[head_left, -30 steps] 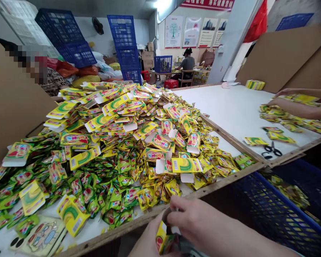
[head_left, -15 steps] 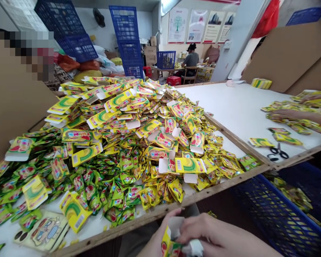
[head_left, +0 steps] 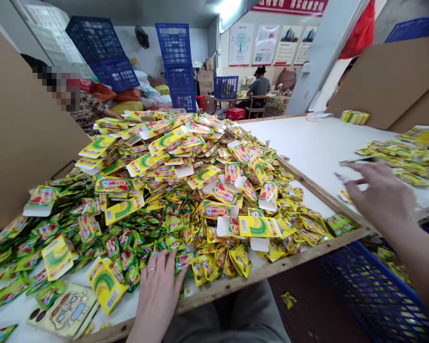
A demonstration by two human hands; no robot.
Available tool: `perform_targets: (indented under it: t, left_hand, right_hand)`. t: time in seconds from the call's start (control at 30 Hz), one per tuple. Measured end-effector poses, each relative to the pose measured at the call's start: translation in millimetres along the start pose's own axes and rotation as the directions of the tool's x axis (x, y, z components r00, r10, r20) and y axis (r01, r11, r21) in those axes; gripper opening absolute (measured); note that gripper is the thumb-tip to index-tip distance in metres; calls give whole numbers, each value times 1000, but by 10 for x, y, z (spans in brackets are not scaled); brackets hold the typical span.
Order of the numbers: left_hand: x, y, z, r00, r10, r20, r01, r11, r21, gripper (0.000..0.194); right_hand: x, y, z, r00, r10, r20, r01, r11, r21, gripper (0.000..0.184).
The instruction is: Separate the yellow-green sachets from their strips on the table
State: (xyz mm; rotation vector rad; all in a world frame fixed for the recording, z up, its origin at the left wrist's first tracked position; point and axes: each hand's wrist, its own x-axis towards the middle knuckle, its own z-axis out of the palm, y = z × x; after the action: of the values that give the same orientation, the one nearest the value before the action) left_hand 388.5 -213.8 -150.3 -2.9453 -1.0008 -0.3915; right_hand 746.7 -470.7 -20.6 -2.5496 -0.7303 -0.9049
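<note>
My left hand, with a ring on one finger, rests palm down at the table's front edge. Its fingers are spread, touching green candy packets. My right hand reaches out over the right-hand table, its fingers apart and somewhat blurred. A thin dark object shows beside its fingertips; whether they touch it I cannot tell. Between my hands lies a heap of yellow printed boxes, several with open flaps, above green and yellow packets. A yellow open-flapped box lies near the front.
A phone in a cartoon case lies at front left. Wooden strips edge the white tables. Below right stands a blue basket with packets inside. Brown cardboard panels rise at the sides. People sit at left and farther back.
My hands have parted, and the open box they held is out of sight. The left moved onto the green packets, the right out over the right-hand table. The other person's hands there no longer show.
</note>
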Motion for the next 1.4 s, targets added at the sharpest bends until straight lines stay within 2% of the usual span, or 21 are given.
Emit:
perform_targets:
  t: [0.07,0.1,0.13,0.2,0.23,0.27,0.33,0.43,0.6,0.7,0.83,0.9,0.93,1.0,1.03,1.07,1.13,1.2,1.3,1.33,1.4]
  left_hand:
    - [6,-2,38,998,23,53,-26,998,54,38]
    - [10,15,42,997,14,79,-19,998,62,38]
    - [17,34,36,995,-8,99,2,998,61,38]
    - [34,62,7,991,-61,123,58,998,21,37]
    - [40,63,-11,988,-79,132,83,996,-21,35]
    - [43,54,-28,986,-90,137,101,992,-77,32]
    - [36,8,-50,986,-89,141,118,969,-218,23]
    - [3,-83,-48,986,-109,124,153,886,-438,14]
    - [-28,-104,-80,966,-188,179,259,627,-735,18]
    - [-49,-64,-163,966,-111,235,257,536,-804,18]
    - [-89,-31,-256,961,-81,266,273,450,-850,26]
    - [-95,13,-265,955,-44,293,290,340,-894,30]
    - [-95,53,-257,953,-36,302,300,282,-911,33]
    - [-97,171,-217,948,-90,304,316,169,-934,37]
    - [-102,246,-188,944,-138,299,315,116,-942,38]
    - [-108,328,-158,940,-180,290,306,70,-949,39]
    - [-118,493,-108,939,-216,267,280,30,-960,40]
    - [-95,636,-94,957,-150,249,263,81,-961,38]
    - [77,775,-129,979,-4,201,196,245,-949,35]
    - [176,802,-137,986,-10,168,162,326,-931,35]
    - [413,838,-124,994,-71,77,104,559,-822,33]
  right_hand:
    - [-231,-456,99,976,-190,108,153,948,278,25]
    - [-427,-762,139,915,-368,164,266,859,438,21]
    - [-651,-1087,171,812,-544,210,362,753,550,20]
    - [-1085,-1691,224,569,-768,295,473,599,646,28]
    - [-1258,-1932,251,500,-808,312,499,563,658,36]
    - [-1386,-2116,280,471,-824,315,507,545,668,38]
    - [-1497,-2317,347,451,-835,315,507,530,680,32]
    - [-1391,-2331,428,426,-856,294,485,490,725,18]
    - [-1111,-2292,402,384,-899,213,420,375,827,19]
    - [-1078,-2368,356,378,-916,136,405,296,865,20]
    - [-1076,-2408,337,317,-930,189,387,308,869,21]
    - [-1094,-2371,336,336,-915,222,332,335,882,22]
    - [-1117,-2342,333,377,-897,233,272,348,897,23]
    - [-1204,-2279,317,519,-808,280,37,349,936,31]
    - [-1267,-2246,304,591,-736,330,-136,312,940,38]
    - [-1339,-2213,290,632,-665,397,-321,242,916,46]
    - [-1491,-2138,261,619,-569,541,-623,64,780,46]
    - [-1622,-2029,240,592,-495,636,-751,-51,659,30]
    - [-1722,-1762,243,675,-224,703,-732,-84,676,29]
    - [-1731,-1649,255,696,-132,706,-717,-68,694,30]
    - [-1723,-1419,294,703,-6,711,-711,-31,703,34]
